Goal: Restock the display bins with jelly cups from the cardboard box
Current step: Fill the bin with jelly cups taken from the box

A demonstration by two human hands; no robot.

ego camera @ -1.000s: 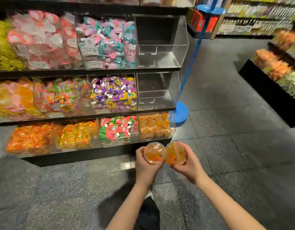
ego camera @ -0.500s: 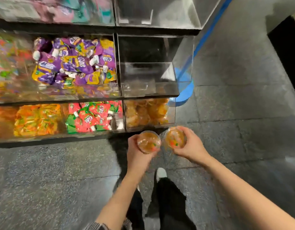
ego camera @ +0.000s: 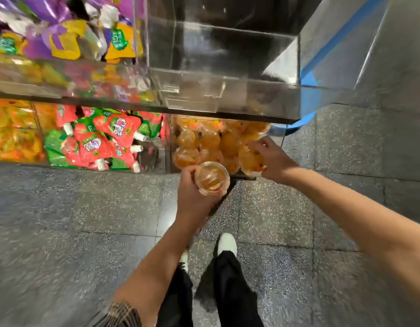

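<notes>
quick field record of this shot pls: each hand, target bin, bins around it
left hand: grips an orange jelly cup in front of the bin
right hand: holds a second jelly cup at the bin's front right
target bin: bottom row, holds orange cups
bin above: clear, looks empty
bin to left: red and green pouches

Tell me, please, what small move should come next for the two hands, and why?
Probably the right hand should release its jelly cup into the bottom bin: the cup already sits among the orange cups there. The left hand holds its own cup just outside the bin front, so it can follow.
</notes>
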